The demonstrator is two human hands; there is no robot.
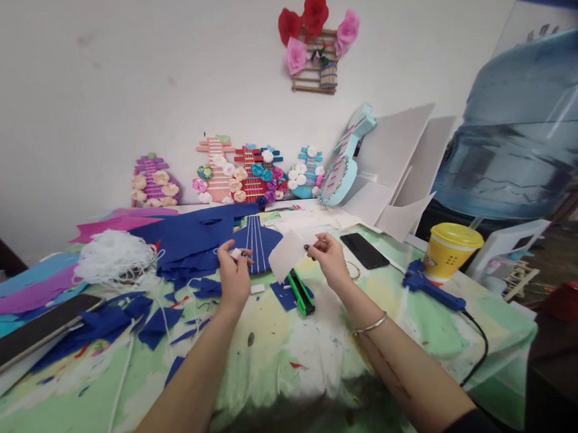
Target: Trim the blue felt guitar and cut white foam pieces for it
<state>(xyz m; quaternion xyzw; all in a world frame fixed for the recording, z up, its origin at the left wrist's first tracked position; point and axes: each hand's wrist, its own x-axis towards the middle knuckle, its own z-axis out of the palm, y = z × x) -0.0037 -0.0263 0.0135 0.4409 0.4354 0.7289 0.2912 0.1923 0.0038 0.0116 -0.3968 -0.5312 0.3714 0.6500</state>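
Note:
My right hand pinches a white piece of foam board by its right edge and holds it above the table. Between the fingers of my left hand is a small white piece. Behind the hands lies a blue instrument-shaped body with white strings along it. A green and black utility knife rests on a blue felt scrap, just below the board. Another small white piece lies beside my left hand.
Blue felt and a heap of white cord cover the left side. A phone, blue glue gun and yellow tub stand right. Flower-decorated instruments and white boards lean on the wall.

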